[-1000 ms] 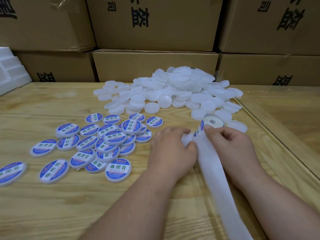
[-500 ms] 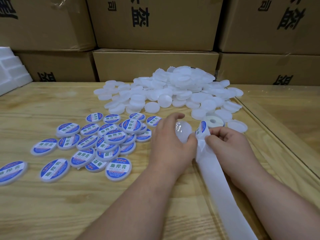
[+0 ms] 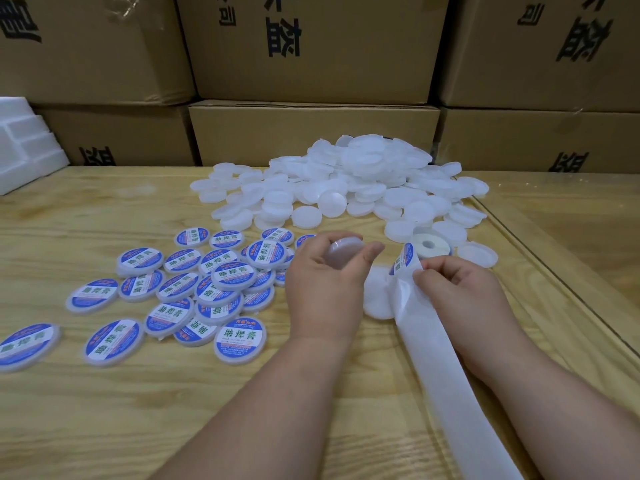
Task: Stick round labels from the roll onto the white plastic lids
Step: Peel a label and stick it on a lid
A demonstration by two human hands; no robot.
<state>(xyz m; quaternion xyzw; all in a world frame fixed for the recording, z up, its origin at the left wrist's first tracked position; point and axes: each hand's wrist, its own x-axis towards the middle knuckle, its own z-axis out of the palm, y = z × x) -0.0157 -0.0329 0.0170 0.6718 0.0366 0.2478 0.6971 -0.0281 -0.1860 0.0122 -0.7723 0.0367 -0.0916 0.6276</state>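
Note:
My left hand (image 3: 325, 289) holds a bare white lid (image 3: 344, 249) between thumb and fingers, lifted off the table. My right hand (image 3: 460, 289) pinches the white backing strip (image 3: 446, 368), from which a blue round label (image 3: 403, 259) curls up half peeled. The label roll (image 3: 429, 245) lies just beyond the right hand. Another bare lid (image 3: 377, 299) lies flat between my hands. A big pile of white lids (image 3: 346, 185) sits at the back. Several labelled lids (image 3: 211, 289) are spread to the left.
Stacked cardboard boxes (image 3: 311, 133) wall off the far side of the wooden table (image 3: 104, 410). White foam blocks (image 3: 24, 147) sit at the far left. A seam in the tabletop (image 3: 554, 278) runs along the right side.
My left hand has lifted the bare lid up off the table. My right hand has pulled the strip back, so the label stands further peeled.

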